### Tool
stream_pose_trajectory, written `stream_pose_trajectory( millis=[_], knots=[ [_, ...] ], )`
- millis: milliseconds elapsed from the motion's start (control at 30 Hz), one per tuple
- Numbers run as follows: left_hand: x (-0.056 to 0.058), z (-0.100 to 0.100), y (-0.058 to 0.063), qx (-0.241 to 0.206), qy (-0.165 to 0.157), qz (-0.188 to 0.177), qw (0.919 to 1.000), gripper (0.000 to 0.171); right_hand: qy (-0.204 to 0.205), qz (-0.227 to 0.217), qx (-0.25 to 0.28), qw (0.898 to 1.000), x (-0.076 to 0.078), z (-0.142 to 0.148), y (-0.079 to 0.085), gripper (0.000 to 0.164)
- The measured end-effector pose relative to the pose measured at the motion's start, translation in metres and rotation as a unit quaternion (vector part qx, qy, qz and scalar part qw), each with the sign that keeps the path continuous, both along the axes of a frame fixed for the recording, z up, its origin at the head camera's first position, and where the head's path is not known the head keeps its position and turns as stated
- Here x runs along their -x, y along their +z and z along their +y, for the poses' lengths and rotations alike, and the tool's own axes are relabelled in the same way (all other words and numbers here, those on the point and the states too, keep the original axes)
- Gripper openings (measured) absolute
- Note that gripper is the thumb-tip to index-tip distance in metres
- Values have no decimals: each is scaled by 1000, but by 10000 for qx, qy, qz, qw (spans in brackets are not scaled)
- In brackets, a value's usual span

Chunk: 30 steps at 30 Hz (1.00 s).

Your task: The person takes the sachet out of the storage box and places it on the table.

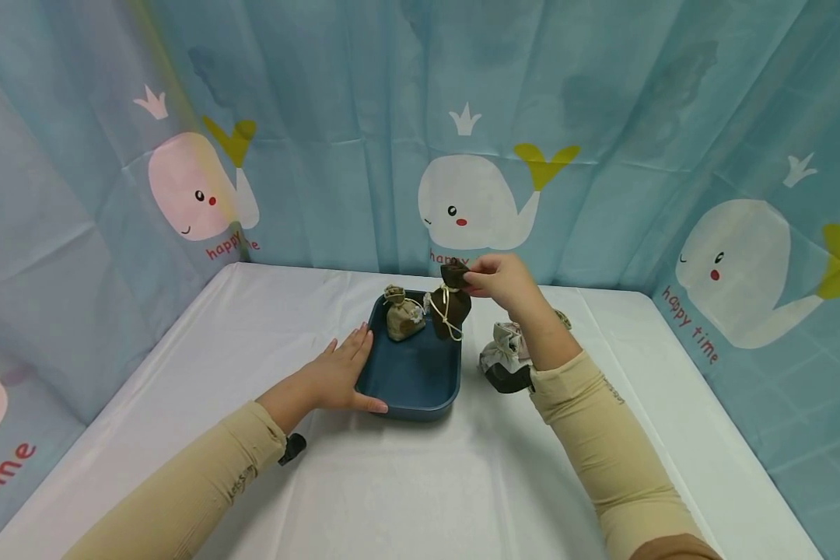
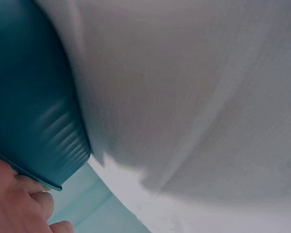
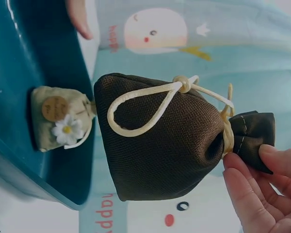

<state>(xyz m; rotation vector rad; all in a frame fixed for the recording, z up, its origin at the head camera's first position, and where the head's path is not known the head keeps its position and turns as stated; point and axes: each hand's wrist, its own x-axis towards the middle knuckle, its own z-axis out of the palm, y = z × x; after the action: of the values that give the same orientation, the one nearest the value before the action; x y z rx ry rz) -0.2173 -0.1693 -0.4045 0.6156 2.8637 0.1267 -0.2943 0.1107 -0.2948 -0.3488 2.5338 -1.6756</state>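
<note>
My right hand pinches the gathered neck of a dark brown drawstring pouch between thumb and fingers. The pouch hangs over the far right part of a blue plastic bin; its cream cord loop shows clearly in the right wrist view. Inside the bin, near the far left corner, a small beige drawstring pouch with a white daisy and a round tag stands against the wall. My left hand rests against the bin's left side, fingers extended along it and thumb at the near rim.
Right of the bin, several more pouches, light grey, black and others, sit on the white-covered table, partly hidden by my right forearm. A light blue curtain with whale prints encloses the table at the back and sides.
</note>
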Motion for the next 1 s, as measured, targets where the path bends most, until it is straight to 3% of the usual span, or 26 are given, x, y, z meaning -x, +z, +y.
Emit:
stream_pose_trajectory(
  millis=[200,333,1000],
  knots=[
    [0,1,0,-19,-8,12,10000,130,-104,-38,218,9997,-8,12,8,18],
    [0,1,0,-9,5,-6,10000,131,-169,122,25,9998,-14,22,13,20],
    [-2,1,4,-52,-53,-32,10000,130,-384,683,376,9962,-33,65,28,22]
  ],
)
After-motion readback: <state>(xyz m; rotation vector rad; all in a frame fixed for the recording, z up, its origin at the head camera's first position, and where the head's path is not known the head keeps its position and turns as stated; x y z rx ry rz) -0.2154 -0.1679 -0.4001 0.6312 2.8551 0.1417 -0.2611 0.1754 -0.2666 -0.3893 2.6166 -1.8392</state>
